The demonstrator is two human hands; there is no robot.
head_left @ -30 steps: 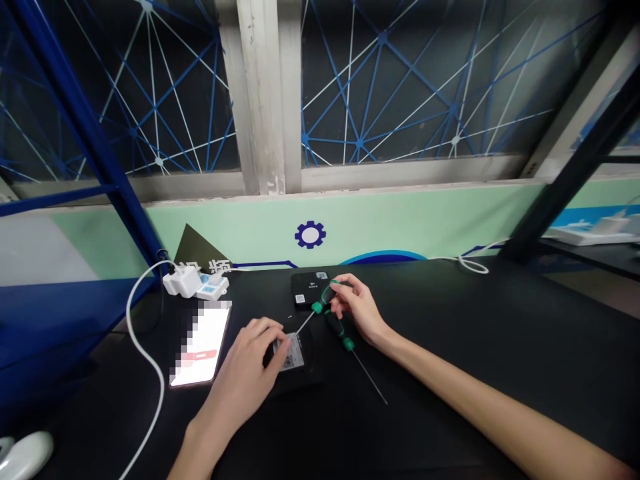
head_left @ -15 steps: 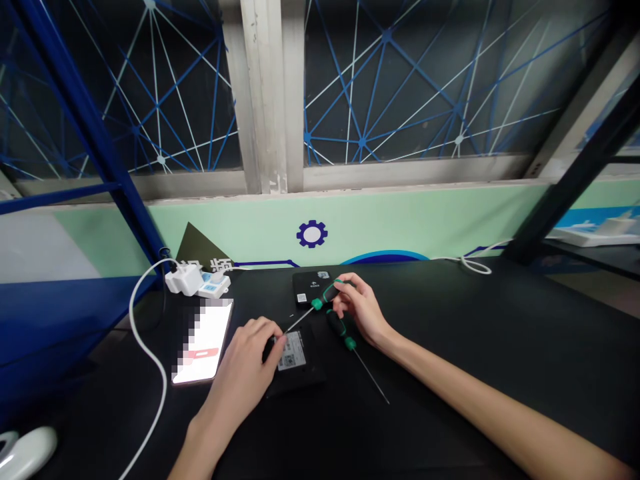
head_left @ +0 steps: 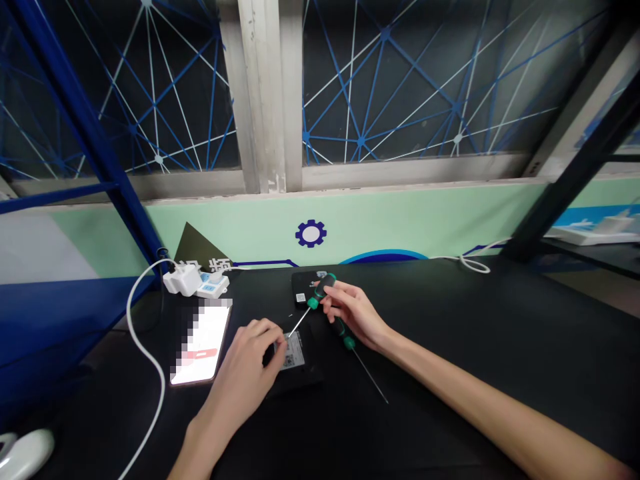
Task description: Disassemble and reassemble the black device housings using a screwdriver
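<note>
A small black device (head_left: pixel 300 373) with a white label lies on the black table. My left hand (head_left: pixel 253 363) rests on its left part, fingers curled over the edge and pressing it down. My right hand (head_left: pixel 353 312) grips the green-and-black handle of a screwdriver (head_left: pixel 313 303), whose thin shaft slants down-left with its tip at the device's upper left corner, by my left fingertips. A second screwdriver (head_left: pixel 357 353) of the same kind lies on the table just under my right hand.
Another black box (head_left: pixel 303 288) sits behind the screwdriver. A lit phone (head_left: pixel 203 343) lies left of the device. A white power strip with charger (head_left: pixel 193 283) and its white cable (head_left: pixel 150 360) run along the left. A white object (head_left: pixel 23 453) is at bottom left.
My right hand has shifted slightly left and tilted the screwdriver handle more upright, keeping its tip near the device's corner. My left hand stays on the device.
</note>
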